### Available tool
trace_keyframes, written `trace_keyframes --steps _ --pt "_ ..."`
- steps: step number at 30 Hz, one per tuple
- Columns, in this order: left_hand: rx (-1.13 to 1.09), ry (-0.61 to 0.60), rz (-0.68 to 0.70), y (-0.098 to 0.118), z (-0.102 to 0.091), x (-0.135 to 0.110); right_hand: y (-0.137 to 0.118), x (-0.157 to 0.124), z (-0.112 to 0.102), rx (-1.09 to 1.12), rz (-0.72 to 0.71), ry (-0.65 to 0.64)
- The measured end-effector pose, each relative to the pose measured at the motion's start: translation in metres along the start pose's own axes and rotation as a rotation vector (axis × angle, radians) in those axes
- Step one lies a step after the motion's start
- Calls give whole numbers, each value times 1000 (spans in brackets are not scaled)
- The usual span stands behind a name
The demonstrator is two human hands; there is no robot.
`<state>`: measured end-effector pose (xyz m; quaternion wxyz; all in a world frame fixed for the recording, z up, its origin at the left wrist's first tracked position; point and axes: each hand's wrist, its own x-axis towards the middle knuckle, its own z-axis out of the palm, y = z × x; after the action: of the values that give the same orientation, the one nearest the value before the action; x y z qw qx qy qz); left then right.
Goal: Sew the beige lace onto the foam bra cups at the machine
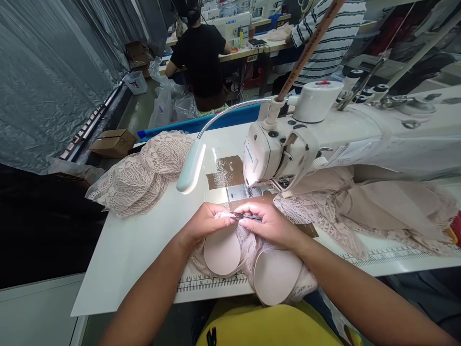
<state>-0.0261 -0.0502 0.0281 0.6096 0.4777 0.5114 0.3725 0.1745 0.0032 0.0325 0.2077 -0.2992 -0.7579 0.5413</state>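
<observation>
Left hand (209,222): thumb and fingers pinched closed on an edge of the lace garment (248,250), just beside the tool's tip.
Right hand (268,223): fingers closed around a small dark tool (255,218) (exact type too small to tell), tip pointing toward the left hand.
Lace garment: pale beige, at the table's front edge, below both hands; two smooth cups (222,252) face up, the right one partly over the edge.
Sewing machine (264,149): white, needle area just beyond the hands; lamp (192,166) on a bendy neck to its left.
Table (126,250): white, ruler strip (216,281) along the front; lace pile (140,173) at left, more beige fabric (389,206) at right.
Carton (112,142): brown, past the table's left end, flaps over the top, contents hidden.
Plastic bin (135,82): whitish, on the floor farther back, contents unclear.
Plastic bags (163,108): see-through, bunched behind a seated person in black (200,57), contents unreadable.
Far side: second person in stripes (326,43), beyond the machine.
</observation>
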Motion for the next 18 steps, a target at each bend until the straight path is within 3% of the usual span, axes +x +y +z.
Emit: trace_keyframes --steps 10,18 --pt "18 14 -6 1 1 -2 -1 0 -4 6 -7 19" --pt "21 -46 -53 8 0 -4 5 2 -3 166 89 79"
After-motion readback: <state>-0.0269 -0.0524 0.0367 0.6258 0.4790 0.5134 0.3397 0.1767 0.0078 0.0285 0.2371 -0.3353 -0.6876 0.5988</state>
